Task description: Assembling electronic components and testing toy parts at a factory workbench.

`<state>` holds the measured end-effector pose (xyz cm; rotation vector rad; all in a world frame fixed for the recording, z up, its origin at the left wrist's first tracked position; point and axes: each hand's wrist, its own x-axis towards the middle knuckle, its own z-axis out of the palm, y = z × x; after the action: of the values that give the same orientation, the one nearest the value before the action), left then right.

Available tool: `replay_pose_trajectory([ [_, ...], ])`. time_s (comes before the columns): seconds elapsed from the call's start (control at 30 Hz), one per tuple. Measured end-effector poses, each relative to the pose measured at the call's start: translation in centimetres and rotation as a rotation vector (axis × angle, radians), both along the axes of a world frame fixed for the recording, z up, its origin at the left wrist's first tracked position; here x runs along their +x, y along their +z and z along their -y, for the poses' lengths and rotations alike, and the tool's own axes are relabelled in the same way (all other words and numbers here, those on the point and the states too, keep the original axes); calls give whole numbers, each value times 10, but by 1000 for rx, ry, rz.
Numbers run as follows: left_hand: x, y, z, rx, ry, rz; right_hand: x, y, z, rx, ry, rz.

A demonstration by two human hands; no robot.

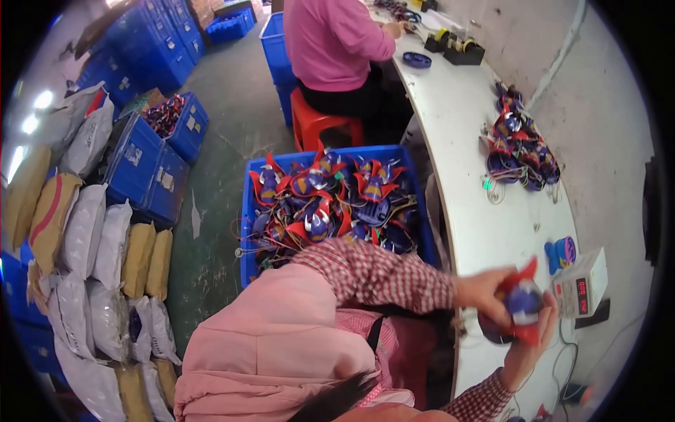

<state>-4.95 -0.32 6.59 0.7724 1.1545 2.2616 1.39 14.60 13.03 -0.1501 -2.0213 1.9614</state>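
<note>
Over the near part of the white table, both my hands hold a toy figure [522, 304] with a round purple body, red wing-like parts and a whitish patch. My left hand [484, 294], its arm in a red checked sleeve, grips the toy from the left side. From below and the right, my right hand [526, 357] has its fingers wrapped round the same toy. Just beyond it stands a white box-shaped device [587, 281] with a red lit display. Purple and blue round pieces [560, 253] sit next to that device.
A blue crate [247, 211] full of similar toys with wires stands left of the table [485, 232]. More wired toys [520, 144] are heaped farther along it. A person in pink [330, 42] sits on a red stool [313, 123]. Sacks [88, 232] and blue crates [133, 165] line the left.
</note>
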Motion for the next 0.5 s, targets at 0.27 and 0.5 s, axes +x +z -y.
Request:
replay_pose_trajectory([
  [0.27, -169, -6, 144, -62, 638, 24, -26, -85, -26, 808, -18, 90],
  [0.5, -280, -39, 220, -356, 1045, -52, -19, -120, 2, 1229, -104, 69],
])
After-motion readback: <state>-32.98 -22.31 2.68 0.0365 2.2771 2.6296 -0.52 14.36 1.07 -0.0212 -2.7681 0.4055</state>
